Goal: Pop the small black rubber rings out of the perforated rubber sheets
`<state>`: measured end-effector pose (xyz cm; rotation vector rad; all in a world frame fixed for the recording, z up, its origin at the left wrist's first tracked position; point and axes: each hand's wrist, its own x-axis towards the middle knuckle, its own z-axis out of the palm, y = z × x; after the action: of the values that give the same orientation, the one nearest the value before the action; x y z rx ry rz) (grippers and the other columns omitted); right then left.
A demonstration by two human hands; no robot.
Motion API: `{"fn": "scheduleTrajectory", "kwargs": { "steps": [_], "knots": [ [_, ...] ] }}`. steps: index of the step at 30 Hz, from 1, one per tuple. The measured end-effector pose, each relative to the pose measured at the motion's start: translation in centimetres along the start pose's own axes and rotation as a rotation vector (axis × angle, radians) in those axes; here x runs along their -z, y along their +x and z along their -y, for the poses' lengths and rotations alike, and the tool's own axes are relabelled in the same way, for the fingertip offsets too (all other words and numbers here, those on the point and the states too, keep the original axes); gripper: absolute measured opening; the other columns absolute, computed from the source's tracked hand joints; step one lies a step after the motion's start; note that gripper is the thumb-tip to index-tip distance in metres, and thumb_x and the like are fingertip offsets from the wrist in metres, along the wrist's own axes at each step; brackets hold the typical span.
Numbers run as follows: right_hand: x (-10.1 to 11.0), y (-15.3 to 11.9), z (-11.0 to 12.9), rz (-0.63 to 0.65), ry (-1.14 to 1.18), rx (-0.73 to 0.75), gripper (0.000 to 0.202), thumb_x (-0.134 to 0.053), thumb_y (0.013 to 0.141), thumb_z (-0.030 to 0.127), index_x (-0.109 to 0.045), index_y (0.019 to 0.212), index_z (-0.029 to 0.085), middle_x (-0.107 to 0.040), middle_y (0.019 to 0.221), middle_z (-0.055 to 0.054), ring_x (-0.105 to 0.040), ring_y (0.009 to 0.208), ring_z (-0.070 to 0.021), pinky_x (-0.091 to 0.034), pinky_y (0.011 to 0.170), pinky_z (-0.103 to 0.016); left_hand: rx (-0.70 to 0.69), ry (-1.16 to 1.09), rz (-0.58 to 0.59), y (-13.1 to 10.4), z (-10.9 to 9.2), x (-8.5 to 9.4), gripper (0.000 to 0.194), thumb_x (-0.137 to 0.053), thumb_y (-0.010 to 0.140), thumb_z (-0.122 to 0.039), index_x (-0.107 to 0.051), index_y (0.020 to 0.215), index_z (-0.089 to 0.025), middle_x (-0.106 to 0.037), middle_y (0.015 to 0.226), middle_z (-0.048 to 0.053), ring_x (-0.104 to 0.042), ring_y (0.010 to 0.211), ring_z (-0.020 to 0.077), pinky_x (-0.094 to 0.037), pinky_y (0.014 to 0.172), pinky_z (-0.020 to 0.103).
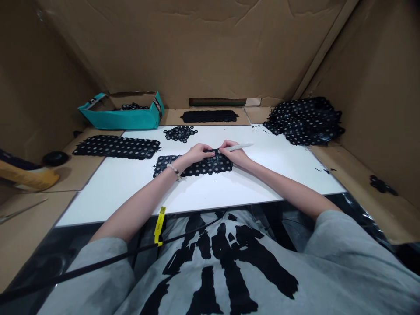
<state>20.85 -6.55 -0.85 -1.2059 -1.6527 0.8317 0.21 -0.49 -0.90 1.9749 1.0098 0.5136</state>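
Observation:
A black rubber-like sheet with rows of pale round spots lies on the white board in front of me. My left hand reaches over its far edge, thumb and fingers closed on the sheet there. My right hand is closed around a slim white pen-shaped tool, whose back end points right. Its tip is hidden by my fingers at the sheet's far edge, close to my left fingertips. Beyond my left hand is a pile of small black rings.
Another spotted black sheet lies at left, below a teal box holding black pieces. A plain black strip rests at the back, and a heap of spotted sheets at right. Cardboard walls enclose the white board.

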Motion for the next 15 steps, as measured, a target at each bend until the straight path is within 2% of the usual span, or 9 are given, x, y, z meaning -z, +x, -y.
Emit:
{"fn": "scheduleTrajectory", "kwargs": {
  "steps": [4,9,12,15],
  "knots": [
    [-0.55,-0.19,0.39,-0.014,-0.133,0.067,0.013,-0.056,0.08,0.031,-0.052,0.071,0.023,-0.059,0.07,0.001,-0.053,0.072,-0.0177,-0.038,0.068,-0.031,0.02,-0.089,0.054,-0.25,-0.53,0.28,0.041,-0.073,0.071,-0.057,-0.074,0.083,-0.018,-0.071,0.081,0.002,-0.059,0.08,0.0216,-0.043,0.076,0.033],
    [-0.9,0.14,0.28,-0.028,-0.149,0.07,0.013,-0.055,0.08,0.031,-0.051,0.07,0.023,-0.06,0.07,0.0,-0.054,0.072,-0.0179,-0.039,0.07,-0.031,0.0,-0.108,0.172,-0.41,-0.92,0.96,0.039,-0.072,0.073,-0.054,-0.074,0.09,-0.019,-0.073,0.088,0.002,-0.061,0.085,0.0217,-0.044,0.081,0.033],
    [-0.57,0.27,0.24,-0.015,-0.09,0.024,0.014,-0.058,0.076,0.033,-0.053,0.069,0.022,-0.06,0.07,0.001,-0.053,0.073,-0.0176,-0.039,0.07,-0.03,-0.043,0.007,0.122,-0.25,-0.68,0.89,0.041,-0.077,0.068,-0.053,-0.072,0.092,-0.02,-0.073,0.094,0.002,-0.062,0.092,0.0239,-0.045,0.086,0.033],
    [-0.03,0.31,0.1,0.023,0.066,-0.087,0.016,-0.062,0.071,0.035,-0.054,0.067,0.022,-0.059,0.069,0.001,-0.051,0.071,-0.0162,-0.039,0.068,-0.029,-0.087,0.064,0.06,-0.08,-0.4,0.51,0.041,-0.081,0.064,-0.048,-0.069,0.092,-0.021,-0.072,0.098,0.002,-0.063,0.099,0.0251,-0.045,0.093,0.035]
  ]
}}
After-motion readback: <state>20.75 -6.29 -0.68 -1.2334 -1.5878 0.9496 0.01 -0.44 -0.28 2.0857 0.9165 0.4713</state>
